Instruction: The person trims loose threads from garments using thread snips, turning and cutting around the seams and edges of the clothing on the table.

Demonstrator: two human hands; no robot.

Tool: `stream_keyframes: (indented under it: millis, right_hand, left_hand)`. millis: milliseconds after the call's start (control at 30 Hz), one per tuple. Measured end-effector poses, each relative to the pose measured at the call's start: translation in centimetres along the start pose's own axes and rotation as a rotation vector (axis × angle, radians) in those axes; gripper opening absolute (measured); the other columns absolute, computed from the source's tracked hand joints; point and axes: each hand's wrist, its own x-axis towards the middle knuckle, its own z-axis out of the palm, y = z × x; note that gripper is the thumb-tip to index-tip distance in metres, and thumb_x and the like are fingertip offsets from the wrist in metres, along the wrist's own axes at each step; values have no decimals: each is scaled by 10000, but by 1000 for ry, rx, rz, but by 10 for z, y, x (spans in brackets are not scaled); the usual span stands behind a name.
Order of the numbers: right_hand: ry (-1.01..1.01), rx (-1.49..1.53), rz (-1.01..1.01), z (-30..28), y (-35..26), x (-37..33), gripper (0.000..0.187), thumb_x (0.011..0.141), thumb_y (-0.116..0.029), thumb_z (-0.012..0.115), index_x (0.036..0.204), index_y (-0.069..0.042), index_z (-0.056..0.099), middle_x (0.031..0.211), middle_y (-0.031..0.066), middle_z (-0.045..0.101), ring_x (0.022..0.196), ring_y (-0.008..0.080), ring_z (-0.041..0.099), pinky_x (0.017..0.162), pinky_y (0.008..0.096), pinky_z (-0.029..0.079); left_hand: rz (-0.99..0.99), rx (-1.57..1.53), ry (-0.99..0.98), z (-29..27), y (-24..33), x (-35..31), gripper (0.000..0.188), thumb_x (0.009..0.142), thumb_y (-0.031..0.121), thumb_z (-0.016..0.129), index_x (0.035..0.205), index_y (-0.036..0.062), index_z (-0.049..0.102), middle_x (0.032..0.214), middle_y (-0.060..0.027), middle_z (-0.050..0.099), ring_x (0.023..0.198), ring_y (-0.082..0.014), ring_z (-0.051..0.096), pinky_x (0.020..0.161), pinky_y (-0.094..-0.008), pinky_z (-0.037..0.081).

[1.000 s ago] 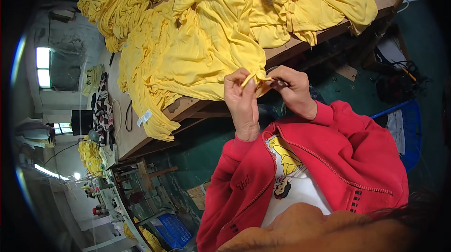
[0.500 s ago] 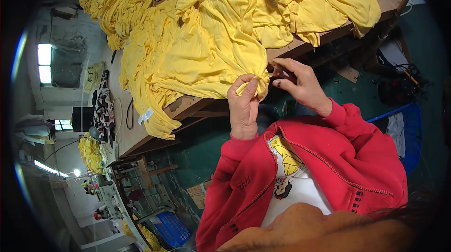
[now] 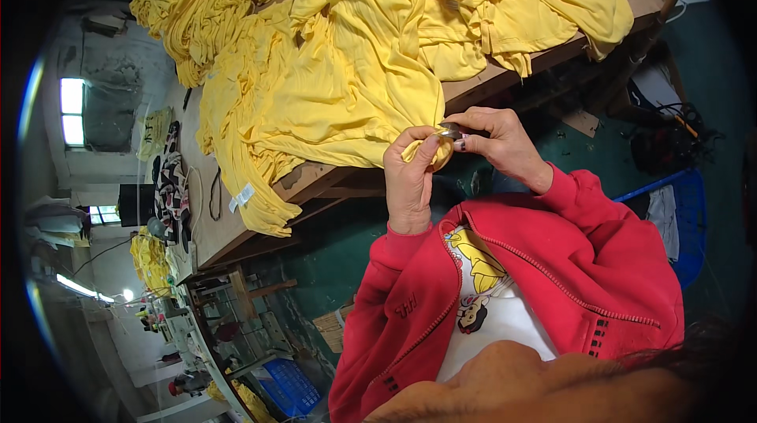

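Note:
My left hand [image 3: 412, 182] is closed on the gathered edge of a yellow shirt [image 3: 339, 92], just off the table's front edge. The rest of that garment spreads back over the tabletop. Against the pinched cloth, my right hand [image 3: 505, 143] holds a small metal tool that looks like thread snips [image 3: 449, 131]. Its tip meets the fabric by my left fingertips; most of the tool is hidden in my fingers. A white label [image 3: 241, 197] shows on a yellow piece hanging over the edge to the left.
More yellow garments [image 3: 189, 21] are heaped at the far left of the wooden table [image 3: 209, 226]. Patterned dark cloth [image 3: 171, 186] lies on its left part. A blue basket [image 3: 690, 226] stands at right, another blue crate [image 3: 290, 383] at lower left. A person [image 3: 185, 383] is far off.
My right hand has come in to the cloth, and the metal tool now shows at its fingertips. My left hand keeps its pinch in nearly the same place.

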Motion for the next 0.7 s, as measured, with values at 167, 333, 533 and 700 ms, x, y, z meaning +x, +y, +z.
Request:
stream_keyframes:
  millis: [167, 333, 533, 700]
  right_hand:
    - [12, 32, 26, 1, 3, -1, 276, 785, -23, 684, 1057, 14, 704, 819, 102, 676, 754, 148, 636, 685, 272, 497]
    - [76, 62, -16, 0, 5, -2, 281, 800, -16, 669, 1076, 32, 691, 836, 101, 684, 759, 134, 631, 691, 269, 497]
    - [77, 73, 127, 5, 1, -4, 366, 794, -82, 740, 1129, 43, 663, 859, 56, 667, 781, 80, 599, 704, 238, 488]
    - [11, 335, 282, 10, 1, -2, 444, 804, -46, 755, 1214, 43, 612, 860, 14, 657, 781, 59, 571, 696, 205, 478]
  left_hand:
    - [-2, 29, -42, -1, -1, 1, 161, 892, 54, 693, 994, -56, 633, 890, -122, 672, 750, -166, 645, 650, -248, 519]
    - [-5, 5, -10, -2, 0, 1, 160, 887, 52, 698, 988, -54, 634, 873, -108, 662, 742, -159, 644, 646, -246, 520]
    - [44, 161, 22, 11, 1, -6, 148, 882, 5, 680, 1013, -34, 623, 901, -92, 651, 776, -149, 633, 728, -260, 535]
    - [330, 361, -159, 18, -6, -7, 329, 849, -70, 654, 1154, 5, 554, 1172, -97, 556, 1067, -165, 572, 949, -284, 468]
